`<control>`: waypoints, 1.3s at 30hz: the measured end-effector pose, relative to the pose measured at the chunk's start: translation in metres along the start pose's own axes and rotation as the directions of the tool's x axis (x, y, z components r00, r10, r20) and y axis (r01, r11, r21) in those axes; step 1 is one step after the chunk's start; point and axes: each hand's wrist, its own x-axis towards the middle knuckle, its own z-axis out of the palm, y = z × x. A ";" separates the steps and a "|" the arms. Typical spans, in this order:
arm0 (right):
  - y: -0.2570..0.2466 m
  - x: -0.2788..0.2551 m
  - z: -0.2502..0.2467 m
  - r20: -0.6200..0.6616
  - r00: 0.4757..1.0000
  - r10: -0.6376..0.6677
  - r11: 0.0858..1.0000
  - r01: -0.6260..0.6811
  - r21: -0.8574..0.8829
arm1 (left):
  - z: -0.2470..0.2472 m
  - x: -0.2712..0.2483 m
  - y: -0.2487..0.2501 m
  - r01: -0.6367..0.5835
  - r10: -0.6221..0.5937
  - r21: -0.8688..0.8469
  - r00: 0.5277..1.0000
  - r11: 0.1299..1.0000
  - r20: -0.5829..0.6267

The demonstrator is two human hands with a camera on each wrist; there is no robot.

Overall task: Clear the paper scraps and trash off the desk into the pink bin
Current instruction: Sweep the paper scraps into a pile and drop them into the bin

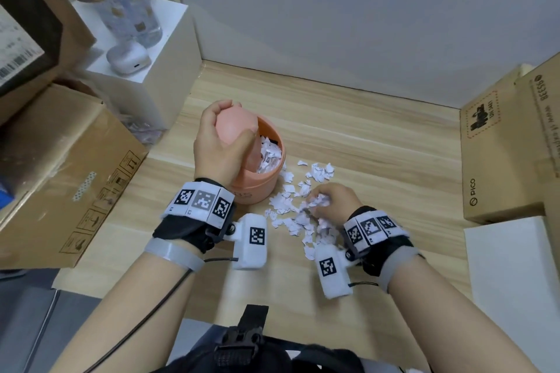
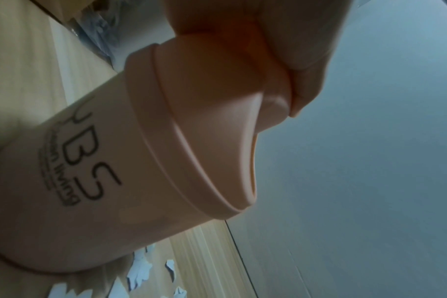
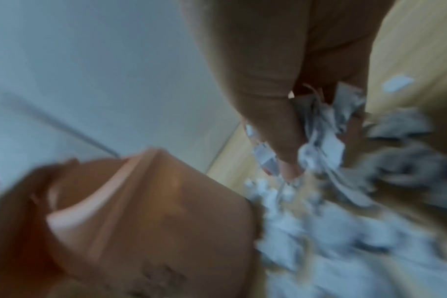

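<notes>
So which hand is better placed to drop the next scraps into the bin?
The right hand. It already pinches a bunch of paper scraps from the pile beside the pink bin. The left hand is busy: it grips the bin's lid and holds it tilted open.

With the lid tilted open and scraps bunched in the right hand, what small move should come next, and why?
Probably lift the right hand over to the bin and drop its scraps. The left hand holds the lid tipped open, the bin already holds paper, and more lies on the desk.
</notes>
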 end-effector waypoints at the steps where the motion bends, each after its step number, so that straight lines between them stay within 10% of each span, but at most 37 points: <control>1: -0.008 -0.002 -0.010 -0.012 1.000 -0.017 0.998 0.017 0.052 | 0.000 0.000 0.000 0.004 -0.004 0.001 1.000 1.000 0.004; 6: -0.074 -0.007 -0.054 -0.069 0.984 -0.162 0.950 0.174 0.259 | -0.002 -0.001 0.001 0.019 -0.019 0.005 1.000 1.000 0.025; 19: -0.143 -0.002 -0.059 -0.027 0.970 -0.244 0.960 0.245 0.133 | -0.005 -0.002 0.004 0.030 -0.031 0.023 0.998 0.999 0.062; 23: -0.131 -0.012 -0.060 0.136 0.925 -0.356 0.917 0.373 -0.138 | -0.005 -0.001 0.001 0.024 -0.025 0.015 0.998 1.000 0.061; 30: -0.127 -0.001 -0.019 0.378 0.879 -0.292 0.428 0.474 -0.770 | -0.005 -0.003 0.003 0.037 -0.036 -0.009 0.996 0.999 0.079; 39: -0.136 0.009 -0.017 0.385 0.895 -0.227 0.525 0.445 -0.725 | -0.008 -0.002 0.007 0.007 -0.010 0.033 0.996 0.999 0.084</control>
